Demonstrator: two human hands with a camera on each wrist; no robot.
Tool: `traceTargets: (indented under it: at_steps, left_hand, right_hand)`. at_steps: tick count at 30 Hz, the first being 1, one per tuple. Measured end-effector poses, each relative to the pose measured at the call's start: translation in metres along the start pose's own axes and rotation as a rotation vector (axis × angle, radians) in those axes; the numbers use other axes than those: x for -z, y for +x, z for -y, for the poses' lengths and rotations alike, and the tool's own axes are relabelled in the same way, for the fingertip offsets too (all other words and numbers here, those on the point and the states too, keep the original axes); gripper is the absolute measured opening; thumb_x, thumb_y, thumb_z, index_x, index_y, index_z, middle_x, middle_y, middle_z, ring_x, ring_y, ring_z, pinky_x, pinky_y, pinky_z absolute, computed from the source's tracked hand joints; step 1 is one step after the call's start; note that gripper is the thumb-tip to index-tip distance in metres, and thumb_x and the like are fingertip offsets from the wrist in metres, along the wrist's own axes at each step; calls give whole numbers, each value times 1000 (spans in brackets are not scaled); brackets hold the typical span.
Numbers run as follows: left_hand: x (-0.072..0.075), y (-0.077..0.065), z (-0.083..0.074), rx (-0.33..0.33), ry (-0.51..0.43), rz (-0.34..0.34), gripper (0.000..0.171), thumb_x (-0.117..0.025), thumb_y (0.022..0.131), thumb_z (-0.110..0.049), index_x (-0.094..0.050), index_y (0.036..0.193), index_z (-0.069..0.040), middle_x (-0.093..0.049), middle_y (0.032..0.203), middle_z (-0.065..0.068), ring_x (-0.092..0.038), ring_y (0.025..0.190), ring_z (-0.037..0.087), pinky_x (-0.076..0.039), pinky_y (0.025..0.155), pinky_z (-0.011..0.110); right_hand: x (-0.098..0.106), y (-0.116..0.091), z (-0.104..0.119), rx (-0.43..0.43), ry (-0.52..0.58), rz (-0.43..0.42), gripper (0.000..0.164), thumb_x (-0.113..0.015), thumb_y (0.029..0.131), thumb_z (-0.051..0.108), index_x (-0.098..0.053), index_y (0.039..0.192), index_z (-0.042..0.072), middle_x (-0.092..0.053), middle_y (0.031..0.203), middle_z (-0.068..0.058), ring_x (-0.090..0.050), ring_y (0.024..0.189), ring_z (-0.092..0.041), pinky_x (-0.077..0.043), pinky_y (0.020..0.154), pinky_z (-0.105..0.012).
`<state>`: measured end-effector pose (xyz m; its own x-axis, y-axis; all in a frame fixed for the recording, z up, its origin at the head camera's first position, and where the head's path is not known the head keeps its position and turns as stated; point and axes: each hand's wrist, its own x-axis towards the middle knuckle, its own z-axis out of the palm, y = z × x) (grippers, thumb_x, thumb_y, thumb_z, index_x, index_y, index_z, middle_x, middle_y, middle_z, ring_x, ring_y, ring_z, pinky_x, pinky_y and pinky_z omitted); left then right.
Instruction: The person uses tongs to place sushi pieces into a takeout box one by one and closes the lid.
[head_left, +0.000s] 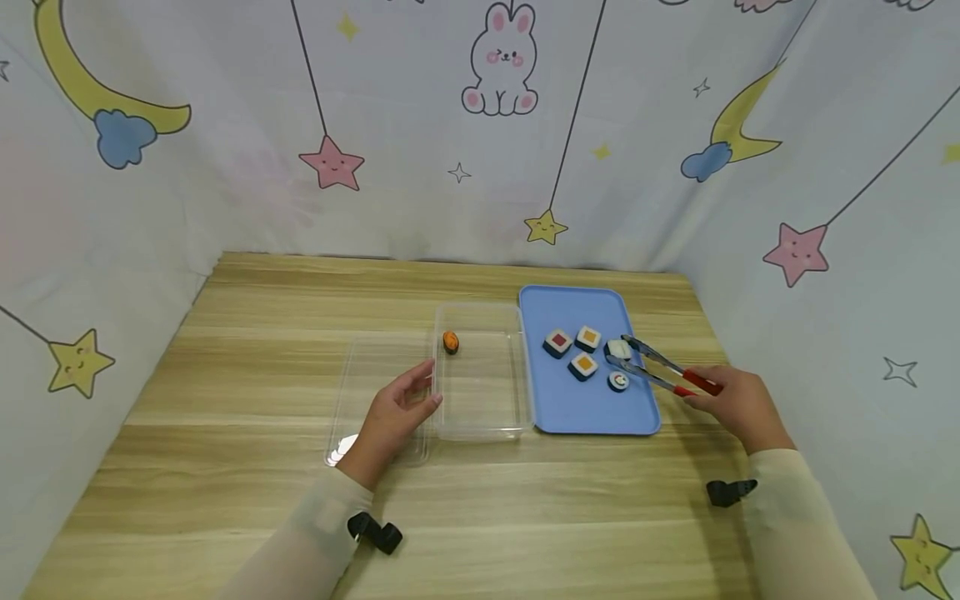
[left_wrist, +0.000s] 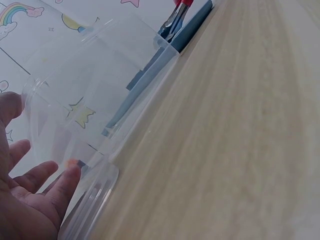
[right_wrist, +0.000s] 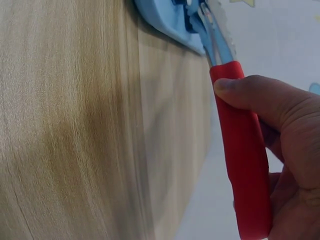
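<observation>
My right hand [head_left: 738,404] grips red-handled metal tongs [head_left: 660,367], thumb along the red handle [right_wrist: 240,150] in the right wrist view. The tong tips straddle a pale-topped sushi piece [head_left: 617,348] on the blue tray [head_left: 600,417]; whether they squeeze it I cannot tell. Beside it lie a small round roll [head_left: 618,381], two orange-centred pieces [head_left: 582,365] and a red-centred one [head_left: 557,342]. Left of the tray, a clear plastic container [head_left: 483,429] holds an orange-topped sushi piece [head_left: 450,342]. My left hand [head_left: 393,417], fingers loosely spread, is at the container's left wall.
A clear lid [head_left: 345,400] lies flat on the wooden table [head_left: 540,525], partly under my left hand. Behind the table hangs a white curtain [head_left: 420,217] printed with stars, moons and a rabbit; more of it closes off both sides.
</observation>
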<state>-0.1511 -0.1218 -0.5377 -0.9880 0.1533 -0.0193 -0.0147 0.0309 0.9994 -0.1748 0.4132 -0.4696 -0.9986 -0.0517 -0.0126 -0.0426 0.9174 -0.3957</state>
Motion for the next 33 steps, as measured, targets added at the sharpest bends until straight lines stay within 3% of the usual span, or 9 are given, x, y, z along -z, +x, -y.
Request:
traceTargets:
  at_steps: [14, 24, 33]
  left_hand:
    - [0, 0, 0, -4, 16, 5, 63, -74, 97, -12, -48, 154, -6, -50, 155, 17, -50, 141, 34, -52, 99, 26]
    - [0, 0, 2, -12, -2, 3, 62, -74, 97, -11, -50, 153, -6, -52, 154, 16, -52, 139, 34, -51, 95, 20]
    - [0, 0, 1, -15, -13, 11, 62, -74, 97, -10, -49, 154, -5, -49, 156, 18, -50, 141, 35, -52, 97, 23]
  right_hand:
    - [2, 2, 4, 32, 33, -42, 51, -86, 87, 22, -71, 130, 1, -70, 120, -27, -65, 103, -43, -54, 85, -59]
    - [17, 11, 32, 57, 68, -60, 49, -86, 88, 24, -72, 131, 3, -69, 125, -26, -65, 105, -42, -55, 84, -56]
    - [23, 23, 72, 100, 107, -42, 49, -86, 88, 26, -72, 131, 6, -68, 128, -24, -63, 109, -41, -56, 84, -56]
